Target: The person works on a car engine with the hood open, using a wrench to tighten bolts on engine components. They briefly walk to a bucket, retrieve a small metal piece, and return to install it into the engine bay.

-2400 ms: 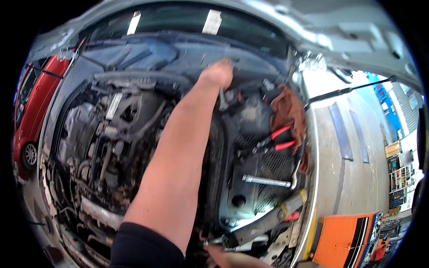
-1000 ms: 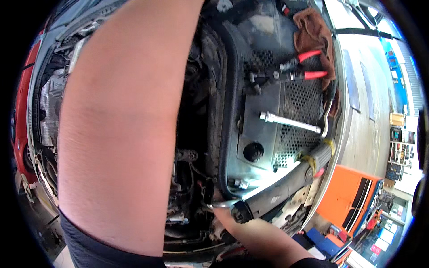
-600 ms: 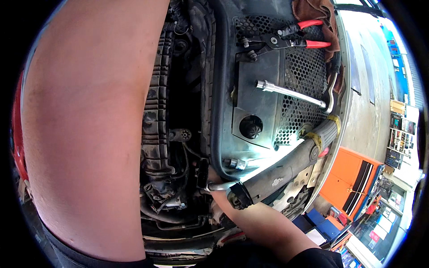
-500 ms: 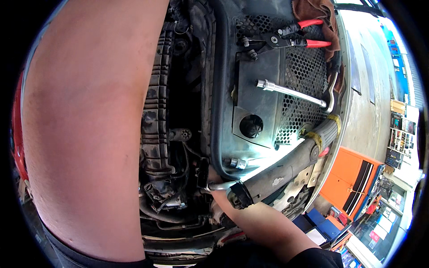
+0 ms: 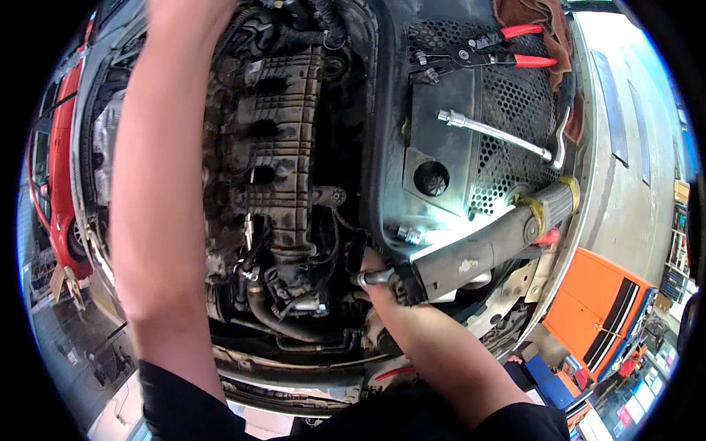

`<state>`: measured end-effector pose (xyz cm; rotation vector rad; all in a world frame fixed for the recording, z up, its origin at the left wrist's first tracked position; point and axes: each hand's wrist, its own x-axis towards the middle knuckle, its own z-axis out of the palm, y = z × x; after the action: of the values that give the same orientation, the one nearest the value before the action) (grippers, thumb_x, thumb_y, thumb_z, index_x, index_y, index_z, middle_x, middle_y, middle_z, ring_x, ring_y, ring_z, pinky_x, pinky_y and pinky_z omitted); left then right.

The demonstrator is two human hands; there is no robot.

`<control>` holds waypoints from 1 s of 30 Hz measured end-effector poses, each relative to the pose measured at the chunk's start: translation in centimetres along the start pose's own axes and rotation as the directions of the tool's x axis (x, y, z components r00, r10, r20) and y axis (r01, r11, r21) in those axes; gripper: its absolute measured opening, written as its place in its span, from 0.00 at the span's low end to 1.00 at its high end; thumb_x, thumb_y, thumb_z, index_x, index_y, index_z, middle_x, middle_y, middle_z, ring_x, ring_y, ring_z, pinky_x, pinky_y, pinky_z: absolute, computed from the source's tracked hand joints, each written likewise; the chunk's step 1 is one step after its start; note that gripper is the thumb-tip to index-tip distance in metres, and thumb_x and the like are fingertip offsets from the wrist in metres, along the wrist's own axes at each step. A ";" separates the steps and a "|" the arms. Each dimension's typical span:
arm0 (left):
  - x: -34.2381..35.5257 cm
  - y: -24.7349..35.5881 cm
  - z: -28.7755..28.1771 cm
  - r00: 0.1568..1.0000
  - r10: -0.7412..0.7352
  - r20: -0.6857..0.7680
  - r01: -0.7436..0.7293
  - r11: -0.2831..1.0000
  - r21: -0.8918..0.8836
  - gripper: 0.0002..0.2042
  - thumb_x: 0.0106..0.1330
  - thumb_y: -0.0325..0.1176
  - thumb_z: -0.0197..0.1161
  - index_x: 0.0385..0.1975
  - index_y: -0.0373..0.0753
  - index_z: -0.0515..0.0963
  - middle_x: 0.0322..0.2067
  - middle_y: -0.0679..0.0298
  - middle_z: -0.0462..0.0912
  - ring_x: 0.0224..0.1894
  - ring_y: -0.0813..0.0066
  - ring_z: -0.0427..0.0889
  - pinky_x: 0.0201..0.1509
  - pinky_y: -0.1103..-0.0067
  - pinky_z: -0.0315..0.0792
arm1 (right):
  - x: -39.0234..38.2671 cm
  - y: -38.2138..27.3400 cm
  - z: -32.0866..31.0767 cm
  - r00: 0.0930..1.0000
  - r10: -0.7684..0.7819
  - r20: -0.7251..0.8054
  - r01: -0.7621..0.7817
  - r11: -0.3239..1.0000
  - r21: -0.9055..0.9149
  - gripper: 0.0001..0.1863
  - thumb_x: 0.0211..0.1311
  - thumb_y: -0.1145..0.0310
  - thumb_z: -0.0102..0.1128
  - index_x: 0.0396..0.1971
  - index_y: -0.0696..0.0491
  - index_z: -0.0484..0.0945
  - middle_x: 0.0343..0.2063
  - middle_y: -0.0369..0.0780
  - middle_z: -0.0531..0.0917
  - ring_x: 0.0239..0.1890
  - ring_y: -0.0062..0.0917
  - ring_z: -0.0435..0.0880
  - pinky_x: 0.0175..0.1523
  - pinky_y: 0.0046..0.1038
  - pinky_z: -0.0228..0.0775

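My left arm reaches up over the engine (image 5: pixel 283 147); the blurred edge of my left hand (image 5: pixel 190 13) shows at the top rim, its fingers out of the picture. My right hand (image 5: pixel 373 263) is down in the dark gap beside the engine, under the edge of the black panel (image 5: pixel 441 147). Only the wrist area shows, so whatever its fingers touch is hidden. Close above that wrist lies the metal end of a lit dark work lamp (image 5: pixel 471 259). A small chrome socket (image 5: pixel 409 234) rests on the panel beside the lamp's glow.
On the panel lie red-handled pliers (image 5: pixel 507 57), a chrome bar with a socket end (image 5: pixel 500 140) and a curved chrome handle (image 5: pixel 564 140). A brown cloth (image 5: pixel 548 33) hangs at the far right. Beyond stand an orange cabinet (image 5: pixel 588 298) and a red car (image 5: pixel 66 162).
My left arm has drawn away from the camera and shifted, uncovering much of the engine; its hand edge now shows at the top. My right wrist stays in the gap. The view has shifted slightly.
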<state>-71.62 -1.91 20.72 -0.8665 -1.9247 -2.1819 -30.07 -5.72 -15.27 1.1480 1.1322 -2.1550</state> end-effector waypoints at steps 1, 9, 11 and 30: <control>-4.5 1.2 -1.8 0.999 -0.007 -0.043 0.000 0.987 -0.163 0.19 0.82 0.37 0.65 0.68 0.40 0.80 0.47 0.63 0.88 0.44 0.73 0.84 0.57 0.76 0.78 | 0.0 -0.1 0.0 1.000 0.000 0.002 0.000 1.000 -0.004 0.20 0.77 0.54 0.50 0.33 0.48 0.86 0.32 0.37 0.91 0.37 0.30 0.86 0.47 0.32 0.75; -41.0 12.4 -9.0 0.458 -0.842 -0.284 0.771 0.536 -0.344 0.10 0.82 0.31 0.64 0.57 0.37 0.77 0.41 0.65 0.82 0.39 0.77 0.79 0.43 0.79 0.75 | 1.3 -1.0 -1.1 0.999 0.013 -0.030 -0.015 0.998 -0.064 0.20 0.77 0.53 0.50 0.33 0.48 0.87 0.32 0.37 0.91 0.37 0.29 0.86 0.48 0.32 0.75; -48.9 13.3 -9.8 0.370 -0.888 -0.274 0.757 0.459 -0.465 0.08 0.80 0.29 0.66 0.53 0.38 0.79 0.42 0.66 0.83 0.39 0.78 0.80 0.44 0.79 0.76 | 1.6 -1.4 0.1 0.999 0.034 -0.001 -0.034 0.996 -0.087 0.20 0.77 0.53 0.50 0.33 0.48 0.87 0.32 0.37 0.91 0.37 0.29 0.86 0.48 0.32 0.74; -43.1 3.4 -2.5 0.820 -0.564 0.103 0.258 0.524 0.812 0.10 0.69 0.29 0.69 0.47 0.40 0.80 0.39 0.50 0.90 0.45 0.43 0.88 0.50 0.54 0.82 | 4.0 2.5 -3.9 1.000 -0.018 -0.006 0.019 0.940 0.341 0.14 0.65 0.46 0.66 0.42 0.38 0.87 0.49 0.34 0.89 0.49 0.32 0.82 0.57 0.46 0.71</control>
<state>-35.16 -17.21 3.14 -0.6745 -3.1472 -1.0416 -28.75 -3.95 -20.98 1.2869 0.7884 -2.4307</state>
